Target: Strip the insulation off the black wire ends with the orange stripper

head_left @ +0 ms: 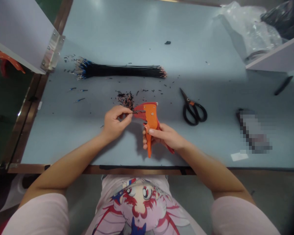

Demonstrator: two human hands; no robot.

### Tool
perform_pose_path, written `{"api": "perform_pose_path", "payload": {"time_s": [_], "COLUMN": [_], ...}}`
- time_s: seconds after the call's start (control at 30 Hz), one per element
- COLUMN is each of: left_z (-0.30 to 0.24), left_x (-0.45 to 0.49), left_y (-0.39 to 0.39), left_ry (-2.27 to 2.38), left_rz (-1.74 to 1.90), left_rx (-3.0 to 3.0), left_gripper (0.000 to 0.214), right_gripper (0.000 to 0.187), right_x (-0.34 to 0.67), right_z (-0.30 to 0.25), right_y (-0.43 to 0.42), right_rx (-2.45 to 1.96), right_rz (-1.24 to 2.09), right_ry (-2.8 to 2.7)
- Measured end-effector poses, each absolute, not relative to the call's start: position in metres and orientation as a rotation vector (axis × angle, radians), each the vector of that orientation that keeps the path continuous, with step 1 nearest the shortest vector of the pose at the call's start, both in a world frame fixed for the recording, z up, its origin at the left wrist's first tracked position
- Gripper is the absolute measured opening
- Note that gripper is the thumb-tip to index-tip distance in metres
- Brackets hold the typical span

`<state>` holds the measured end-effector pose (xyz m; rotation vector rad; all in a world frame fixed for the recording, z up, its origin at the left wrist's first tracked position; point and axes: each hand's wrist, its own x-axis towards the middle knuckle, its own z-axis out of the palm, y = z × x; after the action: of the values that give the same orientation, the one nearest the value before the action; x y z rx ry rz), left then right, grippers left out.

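My right hand (165, 135) is wrapped round the handles of an orange and red wire stripper (151, 112), whose jaws point to the left. Between thumb and fingers, my left hand (116, 122) pinches a thin dark piece of wire (135, 112) at the stripper's jaws. How much of the wire lies inside the jaws is too small to tell. Just behind my left fingers is a pile of black and copper-coloured scraps (126, 99). Farther back lies a long bundle of black wires (122, 70), with blue and silvery ends at the left and copper ends at the right.
Black-handled scissors (193, 109) lie right of the stripper. A blurred-out object (254, 132) and a white slip (239, 157) are farther right. Clear plastic bags (252, 29) sit at the back right. Several loose blue-tipped pieces (79, 100) lie at left, near a panel's metal bracket (52, 52).
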<state>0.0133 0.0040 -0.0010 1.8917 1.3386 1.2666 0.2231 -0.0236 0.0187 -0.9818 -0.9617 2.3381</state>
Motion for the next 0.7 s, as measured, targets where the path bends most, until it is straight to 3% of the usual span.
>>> {"api": "perform_pose_path", "payload": {"time_s": [0.7], "left_z": [0.0034], "left_x": [0.0138], "left_y": [0.0006], "left_ry": [1.387], "left_rz": [1.267], "left_rx": [2.093], "left_gripper": [0.008], "right_gripper": [0.036], "right_x": [0.2165], "right_z": [0.0171], "right_y": [-0.0326], "right_rx": [-1.060], "right_rz": [2.204], "right_ry": [-1.123]}}
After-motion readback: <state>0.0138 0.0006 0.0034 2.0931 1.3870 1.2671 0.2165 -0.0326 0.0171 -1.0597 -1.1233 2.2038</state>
